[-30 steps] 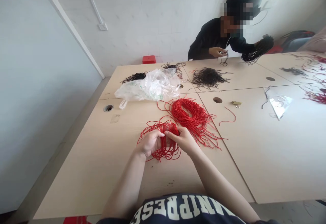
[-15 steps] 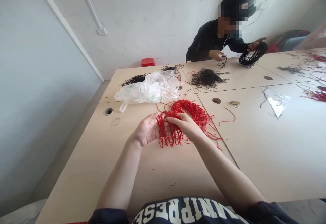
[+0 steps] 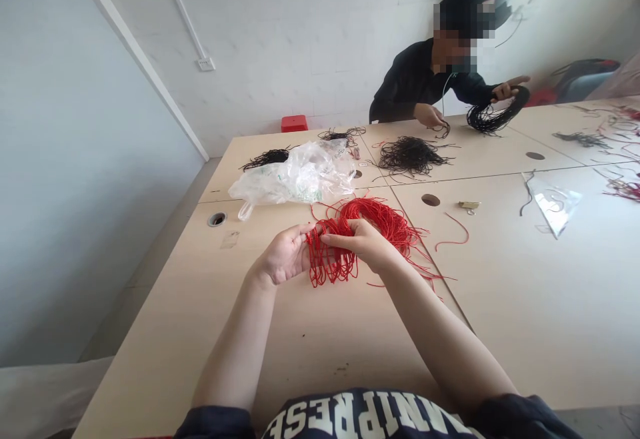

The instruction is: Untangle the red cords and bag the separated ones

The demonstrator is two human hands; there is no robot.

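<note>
Above a table (image 3: 165, 332), a worker's left hand (image 3: 287, 256) lay palm up, fingers extended beneath a bundle of looped red cords (image 3: 333, 256), as the right hand (image 3: 367, 242) pinched it; the loose loops seemed liable to spill or tangle should that pinch slacken or strays snag the red coil (image 3: 400, 226) just beyond. Farther back sat a crumpled clear plastic bag (image 3: 305, 172), its contents indistinct, and opposite, a co-worker (image 3: 407, 86) held a black coil (image 3: 480, 119).
</note>
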